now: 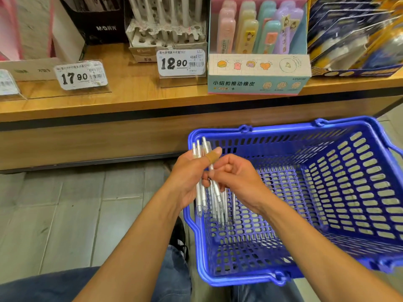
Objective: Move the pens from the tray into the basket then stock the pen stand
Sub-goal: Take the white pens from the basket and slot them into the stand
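Observation:
My left hand (pixel 188 177) grips a bunch of white pens (pixel 201 192) upright over the near-left corner of the blue plastic basket (pixel 327 253); a plaster wraps its thumb. My right hand (pixel 234 177) curls round the same bunch from the right, pinching one pen. The pen tips hang down inside the basket, and its mesh floor looks bare apart from them. The pen stand (pixel 168 40), a white holder with round holes and several white pens in it, sits on the wooden shelf (pixel 135 92) behind a 12.90 price tag (pixel 181 62).
On the shelf stand a box of pastel push erasers (pixel 258 62), a dark display box (pixel 102 27) at the back left, a 17.90 tag (pixel 81 75) and blue packaged goods (pixel 357 40) at the right. Grey floor tiles lie to the left. My knees show below.

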